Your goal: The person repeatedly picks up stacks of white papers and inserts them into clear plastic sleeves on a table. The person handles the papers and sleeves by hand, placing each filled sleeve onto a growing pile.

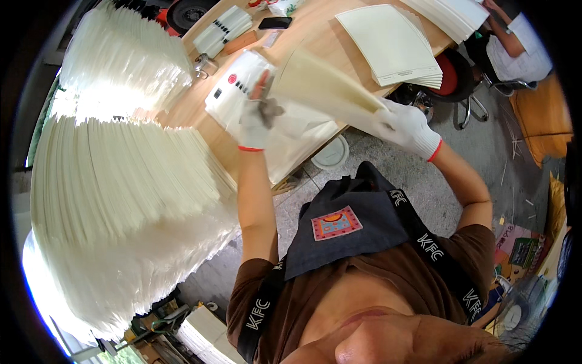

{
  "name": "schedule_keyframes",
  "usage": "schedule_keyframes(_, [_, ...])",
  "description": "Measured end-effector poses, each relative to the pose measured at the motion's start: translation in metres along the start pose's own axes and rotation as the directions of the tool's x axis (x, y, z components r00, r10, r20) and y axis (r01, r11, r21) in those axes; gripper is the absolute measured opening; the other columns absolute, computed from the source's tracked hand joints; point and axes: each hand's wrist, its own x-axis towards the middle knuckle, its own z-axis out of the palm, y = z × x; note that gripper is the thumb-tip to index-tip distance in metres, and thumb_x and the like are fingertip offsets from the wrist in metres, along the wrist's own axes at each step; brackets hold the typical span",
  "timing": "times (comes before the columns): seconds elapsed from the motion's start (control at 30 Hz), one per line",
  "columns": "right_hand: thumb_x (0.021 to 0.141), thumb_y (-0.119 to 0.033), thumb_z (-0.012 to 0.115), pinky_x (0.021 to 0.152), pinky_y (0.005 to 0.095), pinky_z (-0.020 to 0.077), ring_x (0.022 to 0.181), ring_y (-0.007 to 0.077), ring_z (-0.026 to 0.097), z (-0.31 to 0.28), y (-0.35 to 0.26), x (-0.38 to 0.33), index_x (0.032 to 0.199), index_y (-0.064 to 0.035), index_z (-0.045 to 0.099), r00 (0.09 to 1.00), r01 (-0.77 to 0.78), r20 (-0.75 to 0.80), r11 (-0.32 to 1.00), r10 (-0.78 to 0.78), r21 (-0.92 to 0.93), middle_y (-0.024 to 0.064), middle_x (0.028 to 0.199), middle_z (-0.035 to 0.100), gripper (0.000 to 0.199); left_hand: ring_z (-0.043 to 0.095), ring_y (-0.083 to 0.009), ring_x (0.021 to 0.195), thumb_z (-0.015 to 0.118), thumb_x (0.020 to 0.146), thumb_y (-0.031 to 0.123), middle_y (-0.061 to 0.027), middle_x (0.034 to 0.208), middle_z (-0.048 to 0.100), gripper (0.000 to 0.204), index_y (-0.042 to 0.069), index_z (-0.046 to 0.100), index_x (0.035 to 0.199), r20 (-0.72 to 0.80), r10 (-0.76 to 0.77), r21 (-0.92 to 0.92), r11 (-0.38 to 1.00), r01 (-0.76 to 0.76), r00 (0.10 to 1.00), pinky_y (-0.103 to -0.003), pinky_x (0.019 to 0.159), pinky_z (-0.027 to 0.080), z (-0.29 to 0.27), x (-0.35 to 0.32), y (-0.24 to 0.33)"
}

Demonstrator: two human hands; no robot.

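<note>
Both my hands wear white gloves with red cuffs. My left hand [256, 121] and my right hand [407, 125] hold the two ends of a cream paper sheet [324, 88], curled into a cone shape above the wooden table [303, 36]. Under it lies a pile of white printed paper pieces [233, 91] near the table's front edge. I wear a dark apron over a brown shirt.
Huge fanned stacks of cream sheets [121, 188] fill the left side. Another stack of fan-shaped sheets [394, 42] lies on the table at the right. A black phone [274, 23] lies at the back. A red stool [451, 76] and another seated person [515, 42] are at the upper right.
</note>
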Motion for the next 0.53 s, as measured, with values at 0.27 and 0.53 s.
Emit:
schedule_keyframes(0.27, [0.083,-0.019,0.055,0.065,0.0324,0.0509,0.077,0.0229,0.064,0.005,-0.044,0.069,0.087,-0.0037,0.062,0.881,0.015,0.471,0.994,0.038,-0.108,0.01,0.086,0.064,0.017,0.057,-0.0168,0.095,0.048,0.089,0.013,-0.0096,0.123,0.055,0.043,0.009,0.048,0.131,0.249,0.043,0.799,0.555,-0.23,0.968,-0.026,0.075,0.048,0.059,-0.08,-0.04])
schedule_keyframes(0.53, [0.085,-0.022,0.056,0.078,0.0264,0.0475,0.087,0.0154,0.061,0.097,-0.006,0.078,0.111,-0.0012,0.062,0.842,-0.532,0.529,0.314,0.103,0.786,0.0066,0.102,0.064,0.034,0.061,-0.0206,0.073,0.044,0.079,-0.003,-0.0132,0.088,0.064,0.038,0.009,0.063,0.109,0.222,0.231,0.876,0.38,-0.298,0.947,-0.029,0.065,0.048,0.05,-0.087,-0.075])
